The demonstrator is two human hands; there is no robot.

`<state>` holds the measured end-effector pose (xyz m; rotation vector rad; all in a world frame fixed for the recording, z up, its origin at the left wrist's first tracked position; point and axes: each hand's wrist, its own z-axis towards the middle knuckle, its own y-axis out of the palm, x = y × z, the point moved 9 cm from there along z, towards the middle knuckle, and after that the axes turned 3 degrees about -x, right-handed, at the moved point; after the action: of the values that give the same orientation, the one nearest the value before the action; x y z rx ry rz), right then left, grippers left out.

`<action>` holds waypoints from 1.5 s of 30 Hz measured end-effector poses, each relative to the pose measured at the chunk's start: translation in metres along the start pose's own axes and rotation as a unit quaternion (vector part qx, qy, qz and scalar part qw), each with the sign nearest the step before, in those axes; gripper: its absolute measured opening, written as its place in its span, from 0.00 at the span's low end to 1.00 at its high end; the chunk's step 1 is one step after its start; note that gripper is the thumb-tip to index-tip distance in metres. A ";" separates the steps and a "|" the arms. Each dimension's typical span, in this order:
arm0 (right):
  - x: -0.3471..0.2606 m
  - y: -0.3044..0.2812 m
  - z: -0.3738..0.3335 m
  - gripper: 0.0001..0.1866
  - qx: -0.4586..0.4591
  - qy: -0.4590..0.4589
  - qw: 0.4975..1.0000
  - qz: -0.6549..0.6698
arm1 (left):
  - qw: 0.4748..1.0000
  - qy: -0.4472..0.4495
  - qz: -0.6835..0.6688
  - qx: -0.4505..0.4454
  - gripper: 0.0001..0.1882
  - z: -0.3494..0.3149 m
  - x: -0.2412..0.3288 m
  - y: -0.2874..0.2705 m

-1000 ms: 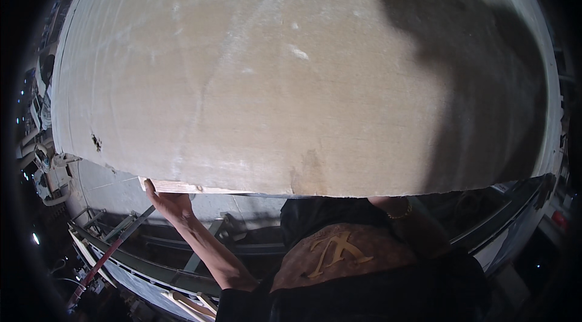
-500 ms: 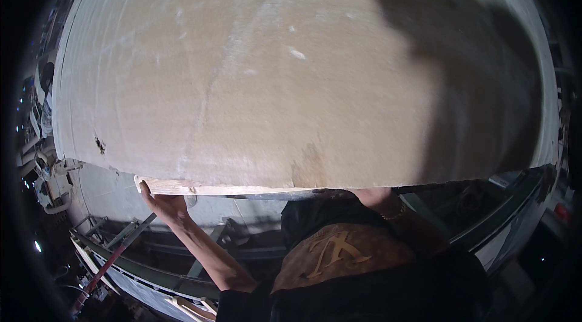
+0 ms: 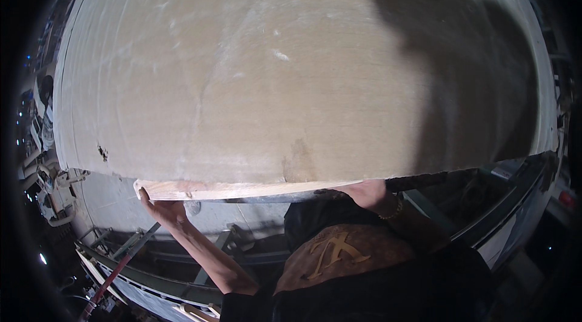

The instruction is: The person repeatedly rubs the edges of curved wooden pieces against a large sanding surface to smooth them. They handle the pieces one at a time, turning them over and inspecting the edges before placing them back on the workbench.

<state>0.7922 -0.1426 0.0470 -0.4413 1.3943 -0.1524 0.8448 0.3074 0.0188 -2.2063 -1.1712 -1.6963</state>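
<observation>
A long pale wooden strip (image 3: 242, 190) lies along the near edge of a broad tan board (image 3: 242, 98), partly under its overhang. My left hand (image 3: 163, 207) grips the strip's left end, thumb on its face and the other fingers beneath. At the right end my right hand (image 3: 367, 193) is closed around the strip; most of its fingers are hidden beneath the wood. A bracelet (image 3: 394, 208) circles the right wrist. The board has a small dark hole (image 3: 102, 153) near its left corner and a brownish stain near the front edge.
Dark green metal frame rails (image 3: 200, 285) run below and behind the strip. Grey floor (image 3: 115, 198) shows at left, with a red bar (image 3: 112, 285) slanting across the lower left. Pale wooden pieces (image 3: 194, 313) lie at the bottom. A dark shadow covers the board's right side.
Both hands and the strip have shifted slightly toward me, and more of the strip shows, especially at its right end. More of my right hand is visible beyond the board's edge.
</observation>
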 end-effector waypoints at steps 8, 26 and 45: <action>0.017 0.016 -0.009 0.17 -0.033 0.066 0.989 0.127 | 1.000 -0.002 -0.002 0.024 0.27 -0.003 0.000 0.005; 0.028 0.043 -0.005 0.13 -0.035 0.111 0.992 0.037 | 1.000 0.019 -0.011 0.013 0.27 0.017 0.013 -0.008; -0.018 0.050 0.036 0.42 0.073 0.179 0.976 0.102 | 1.000 0.002 -0.030 -0.009 0.34 0.048 0.036 -0.026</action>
<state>0.8166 -0.0830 0.0479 -0.1478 1.7596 -0.1708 0.8676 0.3686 0.0231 -2.1992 -1.2364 -1.7401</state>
